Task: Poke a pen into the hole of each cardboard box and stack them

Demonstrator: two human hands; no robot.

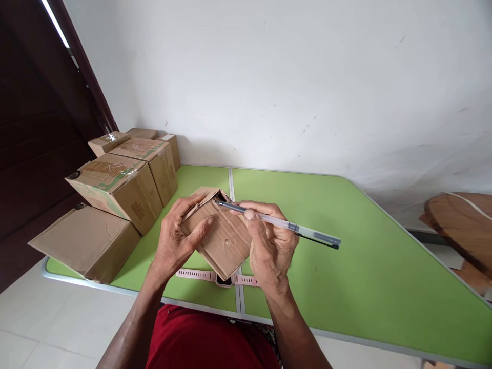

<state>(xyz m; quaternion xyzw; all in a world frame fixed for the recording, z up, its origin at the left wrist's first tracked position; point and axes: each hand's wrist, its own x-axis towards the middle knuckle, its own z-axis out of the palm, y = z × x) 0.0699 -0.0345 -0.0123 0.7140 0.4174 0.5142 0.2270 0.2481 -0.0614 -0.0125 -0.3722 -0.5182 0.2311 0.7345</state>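
My left hand (180,233) grips a small brown cardboard box (225,241) along its left side, thumb lying on the face towards me. The box is held tilted above the table, and a dark gap shows at its top corner. Between the thumb and fingers of my right hand (272,238) is a pen (282,223) with a clear barrel and a black clip. Its tip touches or nearly touches the box beside that gap. Under the box lies a pink-strapped smartwatch (224,281), partly covered by the box and my right hand.
Several taped cardboard boxes (132,192) stand on the left of the green folding table (346,266). The nearest box (86,238) sits by the table's front left edge. A white wall (288,87) rises behind. To the right is a round wooden top (461,230).
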